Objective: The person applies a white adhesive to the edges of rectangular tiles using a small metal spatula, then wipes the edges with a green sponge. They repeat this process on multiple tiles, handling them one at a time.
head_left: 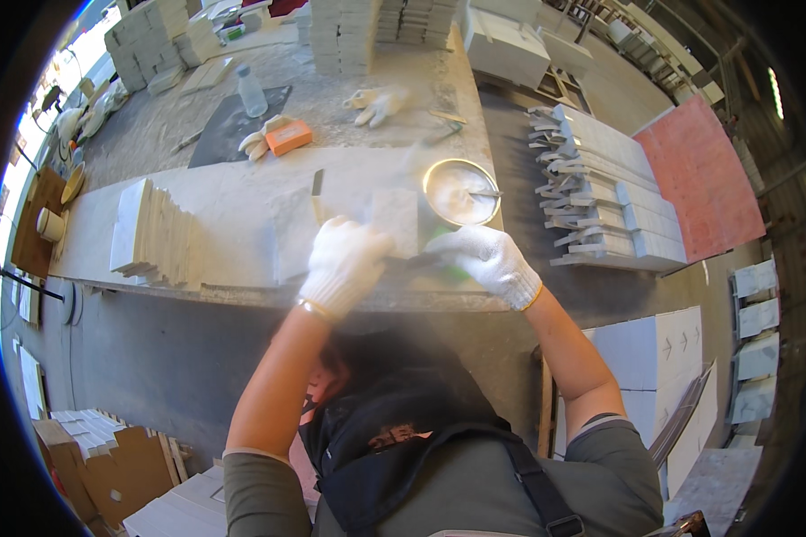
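Both hands wear white knit gloves and come together near the front edge of the table. My left hand (342,264) has its fingers curled and is partly smeared by motion; what it grips is hidden. Opposite it, my right hand (488,259) is closed at one end of a dark, thin strip (414,262), too blurred to name, which spans toward the left hand. Just beyond them lies a pale flat tile (394,215). A round tin (428,190) of white powder or paste, with a tool standing in it, is close to the right hand.
Stacked tiles (148,231) stand on the left of the table (233,192). Farther back are an orange block (288,137), loose gloves (381,105), a plastic bottle (251,92) and tall tile stacks (342,36). Strapped white slabs (613,188) stand to the right. Dust hangs over the work area.
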Demonstrator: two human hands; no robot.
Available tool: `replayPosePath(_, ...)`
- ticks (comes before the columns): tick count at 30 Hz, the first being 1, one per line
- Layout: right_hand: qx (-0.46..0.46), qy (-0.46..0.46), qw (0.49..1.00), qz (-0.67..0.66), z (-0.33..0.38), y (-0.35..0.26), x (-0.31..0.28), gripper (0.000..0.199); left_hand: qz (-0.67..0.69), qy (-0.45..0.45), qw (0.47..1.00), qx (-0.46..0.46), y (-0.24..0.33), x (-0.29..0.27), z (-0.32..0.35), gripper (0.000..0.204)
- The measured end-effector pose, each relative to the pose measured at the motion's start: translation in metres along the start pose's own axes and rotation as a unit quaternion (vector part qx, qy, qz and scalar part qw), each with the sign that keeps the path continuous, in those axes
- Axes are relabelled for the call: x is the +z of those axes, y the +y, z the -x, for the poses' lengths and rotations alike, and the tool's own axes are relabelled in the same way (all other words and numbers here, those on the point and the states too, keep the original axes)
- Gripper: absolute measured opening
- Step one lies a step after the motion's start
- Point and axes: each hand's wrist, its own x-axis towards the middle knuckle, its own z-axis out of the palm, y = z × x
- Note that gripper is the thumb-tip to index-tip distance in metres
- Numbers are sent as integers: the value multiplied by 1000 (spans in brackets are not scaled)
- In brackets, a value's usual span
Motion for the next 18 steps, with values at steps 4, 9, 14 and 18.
replayPosePath(4, -24, 41, 993, 105, 13, -5, 6, 34, 22, 21, 999, 11, 1, 0, 2, 15)
replayPosePath(9, -84, 96, 972, 197, 19, -9, 15, 34, 13, -6, 1000, 3, 0, 0, 0, 14)
replayPosePath(14, -3, 134, 980, 148, 24, -13, 29, 34, 10, -10, 1000, -9, 1, 1, 0, 15)
replayPosePath(18, -34, 180, 972, 149, 22, -14, 41, 33, 7, -9, 1000, -12, 2, 1, 1, 15)
